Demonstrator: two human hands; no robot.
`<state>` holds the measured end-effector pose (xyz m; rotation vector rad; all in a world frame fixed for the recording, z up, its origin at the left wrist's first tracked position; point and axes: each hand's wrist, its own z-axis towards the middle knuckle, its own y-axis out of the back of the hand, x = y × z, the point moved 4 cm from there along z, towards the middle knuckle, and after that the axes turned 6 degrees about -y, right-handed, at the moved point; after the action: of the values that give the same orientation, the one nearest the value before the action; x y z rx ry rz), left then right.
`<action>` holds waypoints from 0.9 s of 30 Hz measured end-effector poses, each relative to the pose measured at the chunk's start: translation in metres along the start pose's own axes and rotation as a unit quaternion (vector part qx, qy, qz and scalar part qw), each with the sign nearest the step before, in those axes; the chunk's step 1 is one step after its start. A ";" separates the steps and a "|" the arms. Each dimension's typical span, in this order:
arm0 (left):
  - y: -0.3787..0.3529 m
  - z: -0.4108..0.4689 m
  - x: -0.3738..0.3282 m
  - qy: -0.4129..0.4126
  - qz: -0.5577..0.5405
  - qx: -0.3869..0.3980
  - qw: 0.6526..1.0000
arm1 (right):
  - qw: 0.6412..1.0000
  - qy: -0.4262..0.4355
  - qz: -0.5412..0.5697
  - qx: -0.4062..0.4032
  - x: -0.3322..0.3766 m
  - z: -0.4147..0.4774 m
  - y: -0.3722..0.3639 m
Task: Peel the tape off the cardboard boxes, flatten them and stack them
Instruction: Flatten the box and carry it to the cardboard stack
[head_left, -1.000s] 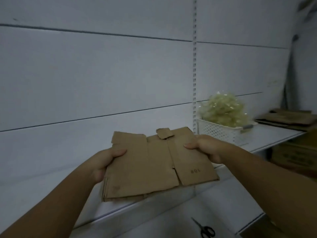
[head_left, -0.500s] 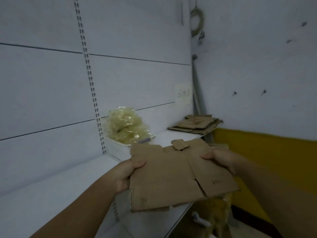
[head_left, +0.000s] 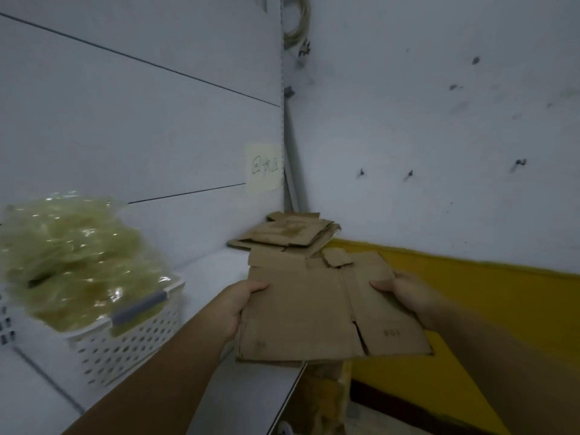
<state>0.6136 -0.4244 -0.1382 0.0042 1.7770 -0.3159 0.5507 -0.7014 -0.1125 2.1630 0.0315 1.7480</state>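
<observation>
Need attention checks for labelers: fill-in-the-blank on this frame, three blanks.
The basket left of the left hand is ____.
The wall band behind the right hand is ____.
The stack beyond the held box sits on the shelf, in the ____.
Answers: white; yellow; corner.

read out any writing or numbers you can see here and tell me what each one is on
"108": printed small and upside down to the camera on the flattened cardboard box; slightly blurred, so this is a likely reading.
Handwritten marks on the pale paper note stuck to the wall panel: too blurred to read.
Nothing else legible.
</observation>
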 end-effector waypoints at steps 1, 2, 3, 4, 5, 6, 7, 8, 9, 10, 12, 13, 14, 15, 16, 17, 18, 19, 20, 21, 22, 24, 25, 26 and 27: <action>-0.008 0.014 0.000 0.005 0.002 0.003 1.000 | 1.000 -0.007 -0.004 -0.017 -0.004 0.012 0.008; -0.017 0.026 0.001 0.011 0.003 0.005 1.000 | 0.999 -0.016 -0.009 -0.034 -0.008 0.023 0.016; -0.025 0.038 0.002 0.016 0.006 0.007 1.000 | 0.998 -0.023 -0.014 -0.051 -0.011 0.034 0.024; -0.034 0.049 0.002 0.019 0.010 0.009 1.000 | 0.997 -0.028 -0.020 -0.064 -0.014 0.045 0.032; -0.043 0.059 0.003 0.019 0.016 0.009 1.000 | 0.997 -0.029 -0.023 -0.070 -0.017 0.056 0.039; -0.051 0.070 0.003 0.017 0.024 0.007 1.000 | 0.997 -0.026 -0.025 -0.070 -0.017 0.067 0.047; -0.060 0.082 0.002 0.013 0.031 0.004 0.999 | 0.997 -0.021 -0.025 -0.067 -0.016 0.078 0.054; -0.069 0.093 0.000 0.011 0.036 0.001 0.999 | 0.998 -0.015 -0.026 -0.063 -0.016 0.088 0.062; -0.079 0.103 -0.003 0.010 0.038 0.000 0.999 | 0.998 -0.007 -0.026 -0.062 -0.016 0.100 0.071; -0.090 0.114 -0.007 0.008 0.038 -0.001 0.999 | 0.998 -0.001 -0.029 -0.062 -0.015 0.113 0.083; -0.109 0.139 -0.013 0.005 0.031 -0.009 0.999 | 0.998 0.006 -0.030 -0.054 -0.014 0.139 0.106; -0.117 0.151 -0.015 0.001 0.029 -0.016 0.999 | 0.999 0.012 -0.030 -0.042 -0.013 0.152 0.118; -0.124 0.164 -0.017 -0.002 0.028 -0.023 0.999 | 0.999 0.018 -0.033 -0.030 -0.011 0.166 0.129; -0.130 0.177 -0.019 -0.006 0.026 -0.029 0.999 | 0.999 0.023 -0.039 -0.020 -0.010 0.180 0.139; -0.136 0.188 -0.020 -0.009 0.022 -0.037 0.999 | 0.999 0.027 -0.045 -0.013 -0.009 0.195 0.148; -0.140 0.199 -0.021 -0.012 0.017 -0.043 0.999 | 0.998 0.032 -0.049 -0.007 -0.007 0.210 0.155; -0.145 0.208 -0.022 -0.014 0.015 -0.045 0.999 | 0.998 0.034 -0.053 -0.004 -0.005 0.224 0.160; -0.149 0.217 -0.023 -0.015 0.012 -0.051 0.999 | 0.998 0.032 -0.056 -0.002 -0.004 0.239 0.162; -0.151 0.225 -0.025 -0.014 0.010 -0.059 0.998 | 0.998 0.031 -0.060 0.004 -0.001 0.254 0.161; -0.151 0.234 -0.028 -0.016 0.009 -0.069 0.997 | 0.997 0.034 -0.063 0.015 0.001 0.269 0.159; -0.148 0.246 -0.030 -0.021 0.009 -0.081 0.996 | 0.997 0.040 -0.065 0.028 0.005 0.283 0.155; -0.137 0.270 -0.038 -0.031 0.011 -0.107 0.994 | 0.994 0.062 -0.069 0.051 0.017 0.314 0.146; -0.131 0.283 -0.042 -0.029 0.017 -0.119 0.992 | 0.993 0.072 -0.072 0.059 0.025 0.330 0.141; -0.124 0.296 -0.047 -0.028 0.025 -0.132 0.991 | 0.992 0.078 -0.077 0.065 0.033 0.345 0.136; -0.119 0.309 -0.054 -0.038 0.028 -0.139 0.989 | 0.991 0.085 -0.083 0.067 0.040 0.361 0.131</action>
<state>0.9015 -0.5964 -0.1215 -0.1540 1.7290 -0.0260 0.8769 -0.9083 -0.0985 2.0290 0.3712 1.8738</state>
